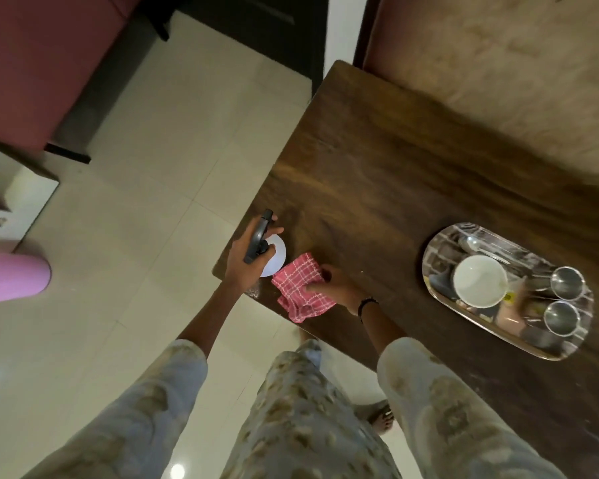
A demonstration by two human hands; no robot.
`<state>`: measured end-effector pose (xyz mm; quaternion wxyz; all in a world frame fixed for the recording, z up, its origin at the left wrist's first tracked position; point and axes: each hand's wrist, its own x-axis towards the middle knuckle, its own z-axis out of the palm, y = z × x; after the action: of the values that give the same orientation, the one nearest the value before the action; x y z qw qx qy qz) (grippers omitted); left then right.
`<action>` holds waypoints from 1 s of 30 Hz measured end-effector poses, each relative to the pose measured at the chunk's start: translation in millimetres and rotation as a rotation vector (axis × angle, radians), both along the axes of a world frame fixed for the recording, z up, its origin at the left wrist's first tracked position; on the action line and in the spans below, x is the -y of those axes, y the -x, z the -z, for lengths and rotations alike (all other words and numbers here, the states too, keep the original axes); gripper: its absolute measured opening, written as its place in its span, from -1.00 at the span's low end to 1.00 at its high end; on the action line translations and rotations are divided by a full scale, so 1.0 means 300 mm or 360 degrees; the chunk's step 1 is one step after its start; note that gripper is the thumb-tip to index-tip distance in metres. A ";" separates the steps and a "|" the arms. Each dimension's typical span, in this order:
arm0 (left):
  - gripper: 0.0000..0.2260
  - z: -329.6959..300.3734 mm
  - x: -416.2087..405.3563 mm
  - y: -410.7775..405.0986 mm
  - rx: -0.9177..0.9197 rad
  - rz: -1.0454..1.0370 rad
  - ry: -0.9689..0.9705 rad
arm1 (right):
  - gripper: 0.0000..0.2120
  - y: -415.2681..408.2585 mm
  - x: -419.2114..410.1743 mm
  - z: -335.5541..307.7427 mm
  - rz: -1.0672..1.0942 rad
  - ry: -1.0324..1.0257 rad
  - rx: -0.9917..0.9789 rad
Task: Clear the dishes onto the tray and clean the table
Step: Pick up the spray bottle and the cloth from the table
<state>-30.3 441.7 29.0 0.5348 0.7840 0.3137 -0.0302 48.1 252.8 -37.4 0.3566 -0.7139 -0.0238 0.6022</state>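
We have the dishes on the tray (440, 295) already: a white bowl (480, 281), two steel cups (567, 282) and a spoon (472, 243) sit on it at the right end of the table (377, 174). So the step in hand looks like the cleaning.

Our left hand (248, 255) is wrapped round the dark trigger head of a spray bottle (273, 259), which stands at the near left corner of the table; its white body shows under the hand. Our right hand (336, 283) pinches the red checked cloth (300, 288), fingers curled into its folds; the cloth lies bunched on the wood just beside the bottle, partly hanging over the table edge.

To do this well, we should lift the bottle clear and aim the nozzle inward along the bare wood, not toward the tray, so no spray lands on the dishes. A few light squeezes across the middle should serve; a soaked top only smears. Then we open the cloth out flat under the palm instead of keeping it wadded, and wipe in long strokes with the grain. The corner under the bottle needs a pass too, so we set the bottle down elsewhere first. The patch under the tray needs the tray shifted.
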 end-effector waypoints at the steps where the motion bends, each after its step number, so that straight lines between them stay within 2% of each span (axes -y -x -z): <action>1: -0.53 -0.017 0.025 -0.010 0.0009 0.0006 0.0026 | -0.51 0.006 0.043 -0.005 0.0137 -0.0028 -0.0027; 7: -0.50 -0.116 0.238 -0.034 -0.0022 0.0074 0.0074 | -0.55 0.036 0.350 -0.110 0.0819 -0.0100 0.0030; 11: -0.55 -0.210 0.461 -0.035 0.0015 0.0154 0.0124 | -0.67 0.048 0.614 -0.211 0.1094 -0.0213 0.0071; 17: -0.55 -0.316 0.884 0.003 0.0038 0.0281 0.0192 | -0.63 0.123 1.031 -0.375 0.1510 -0.0435 0.0111; 23: -0.41 -0.424 1.321 -0.010 0.0035 0.0406 0.0077 | -0.59 0.232 1.456 -0.498 0.1795 -0.0596 0.0138; 26: -0.37 -0.474 1.503 -0.023 0.0046 0.0556 -0.0077 | -0.60 0.268 1.635 -0.542 0.1966 -0.0584 0.0200; 30: -0.33 -0.533 1.696 -0.057 0.0090 0.0681 -0.0111 | -0.59 0.286 1.823 -0.594 0.2178 -0.0561 0.0271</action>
<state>-13.3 -67.0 189.0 0.4975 0.8512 0.1260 -0.1101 -37.6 -294.2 140.9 0.7617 -0.5449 0.3052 0.1724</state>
